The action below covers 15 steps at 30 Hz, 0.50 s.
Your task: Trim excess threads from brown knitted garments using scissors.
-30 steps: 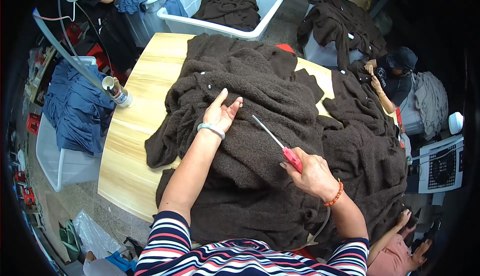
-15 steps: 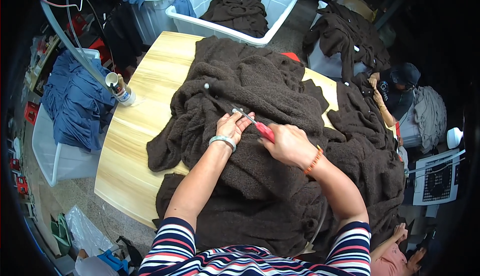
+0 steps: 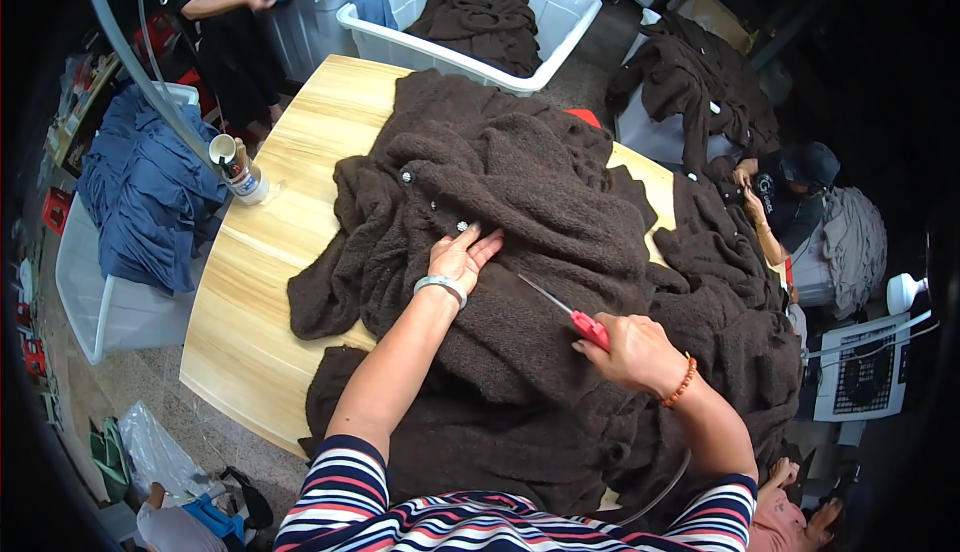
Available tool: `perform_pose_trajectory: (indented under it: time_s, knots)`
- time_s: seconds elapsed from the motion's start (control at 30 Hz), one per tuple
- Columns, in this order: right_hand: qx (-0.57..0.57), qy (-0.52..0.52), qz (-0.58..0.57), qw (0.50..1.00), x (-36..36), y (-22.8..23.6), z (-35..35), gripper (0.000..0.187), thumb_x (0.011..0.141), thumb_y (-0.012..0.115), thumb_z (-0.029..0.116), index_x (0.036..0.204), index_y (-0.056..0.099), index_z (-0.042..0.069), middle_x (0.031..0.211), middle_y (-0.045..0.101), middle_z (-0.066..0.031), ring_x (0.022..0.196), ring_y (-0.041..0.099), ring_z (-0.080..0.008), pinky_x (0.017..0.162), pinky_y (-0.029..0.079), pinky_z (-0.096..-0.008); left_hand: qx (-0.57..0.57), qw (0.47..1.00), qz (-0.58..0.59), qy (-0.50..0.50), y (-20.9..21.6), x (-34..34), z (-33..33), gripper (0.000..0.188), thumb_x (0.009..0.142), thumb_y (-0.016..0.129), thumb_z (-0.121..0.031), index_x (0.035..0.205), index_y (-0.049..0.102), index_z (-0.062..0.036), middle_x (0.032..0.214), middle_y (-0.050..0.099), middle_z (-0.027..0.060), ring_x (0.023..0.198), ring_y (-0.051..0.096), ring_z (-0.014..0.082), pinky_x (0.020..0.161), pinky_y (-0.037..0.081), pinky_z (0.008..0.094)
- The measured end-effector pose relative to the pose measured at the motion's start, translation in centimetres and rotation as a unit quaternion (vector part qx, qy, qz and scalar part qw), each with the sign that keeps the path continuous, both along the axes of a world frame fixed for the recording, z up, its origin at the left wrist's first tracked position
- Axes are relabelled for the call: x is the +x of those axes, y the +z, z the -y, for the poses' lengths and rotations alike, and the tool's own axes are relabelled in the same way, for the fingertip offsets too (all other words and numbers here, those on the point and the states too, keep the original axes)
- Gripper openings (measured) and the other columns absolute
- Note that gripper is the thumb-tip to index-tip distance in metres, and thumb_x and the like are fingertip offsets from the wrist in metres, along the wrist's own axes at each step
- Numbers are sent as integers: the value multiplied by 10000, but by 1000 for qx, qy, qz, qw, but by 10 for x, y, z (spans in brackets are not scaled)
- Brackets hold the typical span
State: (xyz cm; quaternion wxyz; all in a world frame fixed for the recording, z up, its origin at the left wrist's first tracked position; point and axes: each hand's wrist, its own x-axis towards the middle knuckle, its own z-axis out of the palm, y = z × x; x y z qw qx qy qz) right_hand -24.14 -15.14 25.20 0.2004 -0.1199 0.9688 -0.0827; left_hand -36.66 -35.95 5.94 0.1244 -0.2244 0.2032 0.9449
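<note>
A dark brown, fuzzy knit garment lies bunched over the table, with small pale, shiny buttons along it. At its middle my left hand has its fingers closed on the cloth beside one button. Another button sits farther up the same edge. My right hand is wrapped around red-handled scissors. Their slim metal point angles up and left, over the cloth and apart from my left hand. My right fingers partly hide the handle.
The pale wooden table shows at left, with a cup of tools on its edge. White bins of brown and blue clothes surround it. A co-worker handles brown garments at right; another person stands far left.
My right hand has drawn the scissors down and right, away from the button and my left hand. My left hand stays nearly in place. The far-left person's arm has moved into fuller view.
</note>
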Motion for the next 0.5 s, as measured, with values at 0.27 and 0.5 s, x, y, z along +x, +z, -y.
perform_pose_trajectory:
  time_s: [0.27, 0.5]
  knots:
    - [-212, -116, -32, 970, 2, 0, 9, 306, 830, 726, 209, 1045, 584, 44, 850, 642, -193, 814, 645, -370, 738, 516, -418, -212, 950, -162, -162, 66, 15, -10, 98, 894, 686, -128, 915, 623, -55, 803, 656, 38, 774, 704, 212, 594, 559, 285]
    - [-434, -129, -221, 864, 29, -9, -51, 294, 803, 723, 20, 1061, 586, -14, 1309, 536, -124, 857, 597, -103, 696, 516, -262, -637, 431, -623, -143, 173, 112, -55, 103, 774, 605, -127, 696, 612, -60, 667, 644, 149, 609, 653, 319, 552, 521, 413]
